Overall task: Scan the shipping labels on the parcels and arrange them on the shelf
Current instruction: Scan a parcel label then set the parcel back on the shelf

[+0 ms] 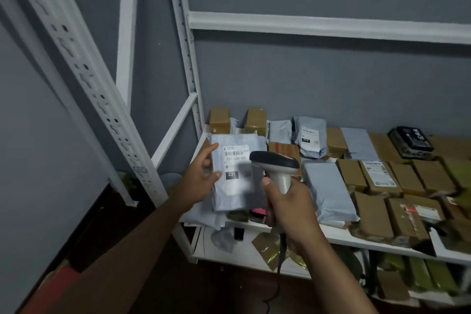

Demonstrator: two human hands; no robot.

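Dim grey wall [305,79] behind white metal uprights [186,53]; floor [107,224] seemingly dark wood.

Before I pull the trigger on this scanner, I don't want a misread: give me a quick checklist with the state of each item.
1. Left hand grips the grey mailer by its left edge: ok.
2. Shipping label faces up, barcode uncovered: ok.
3. Right hand wraps the barcode scanner handle: ok.
4. Scanner head points at the barcode: cannot tell; it overlaps the label's right edge.
5. Finger on the trigger: cannot tell.
6. Free spot on the shelf for this parcel: not ok, the visible level is crowded.
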